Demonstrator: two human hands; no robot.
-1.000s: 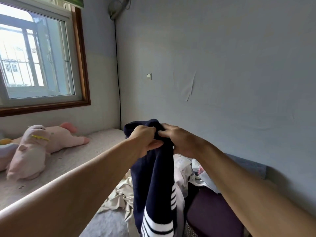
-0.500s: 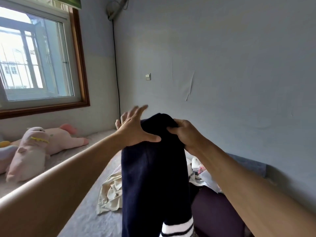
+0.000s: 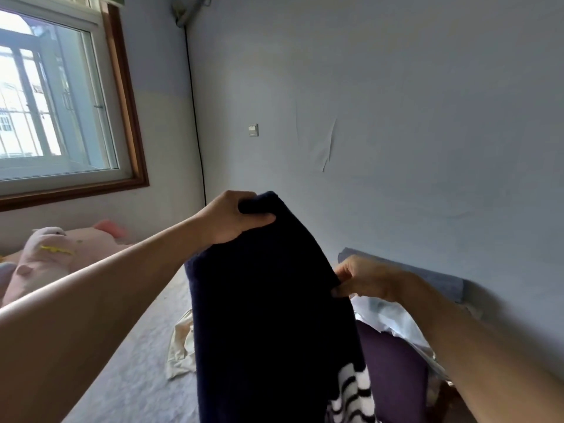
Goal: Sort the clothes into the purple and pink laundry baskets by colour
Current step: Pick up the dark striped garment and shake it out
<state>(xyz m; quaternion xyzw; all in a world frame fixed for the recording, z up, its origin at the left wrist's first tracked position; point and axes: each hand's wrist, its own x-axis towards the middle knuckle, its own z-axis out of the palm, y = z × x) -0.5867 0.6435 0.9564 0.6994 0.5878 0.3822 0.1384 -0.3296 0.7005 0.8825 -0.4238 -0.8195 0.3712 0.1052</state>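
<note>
My left hand grips the top edge of the navy knit garment, white stripes at its hem; my right hand pinches its right edge; it hangs over the grey bed, beside purple fabric; cream cloth behind; pink plush by the far window

The navy garment runs off the bottom edge; it hides most of the purple basket.
</note>
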